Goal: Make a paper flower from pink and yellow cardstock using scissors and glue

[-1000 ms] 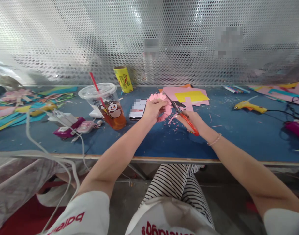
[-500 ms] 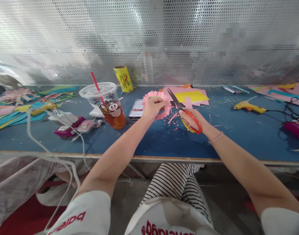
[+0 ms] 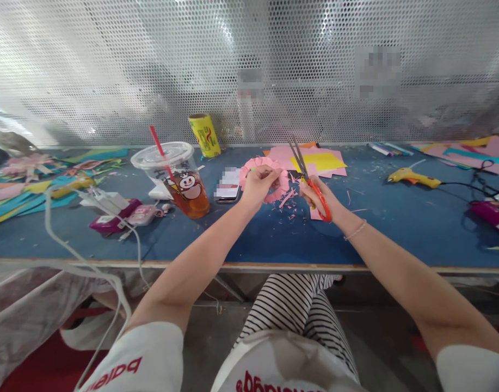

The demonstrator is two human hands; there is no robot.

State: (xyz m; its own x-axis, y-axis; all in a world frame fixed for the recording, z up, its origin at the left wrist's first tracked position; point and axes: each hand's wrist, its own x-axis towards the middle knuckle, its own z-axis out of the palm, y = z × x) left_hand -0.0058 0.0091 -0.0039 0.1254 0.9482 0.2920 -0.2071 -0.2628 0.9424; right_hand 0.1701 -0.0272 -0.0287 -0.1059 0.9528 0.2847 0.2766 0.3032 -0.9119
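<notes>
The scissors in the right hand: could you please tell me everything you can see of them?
The scissors have slim, grey, metal-looking blades and red-orange handles, with some yellow showing at the inner side. The blades stand slightly apart, pointing forward and a little to the left, away from the person. The right hand grips the handles, its fingers hiding part of them. Nothing lies between the blades; the pleated pink paper is left of them, apart. Their height above the table cannot be told.

A perforated metal screen [image 3: 171, 65] stands upright behind the blue surface [image 3: 192, 245], bright streaks of light showing on it. Below the surface's pale front edge lies a grey floor [image 3: 208, 348], with something red at lower left.
</notes>
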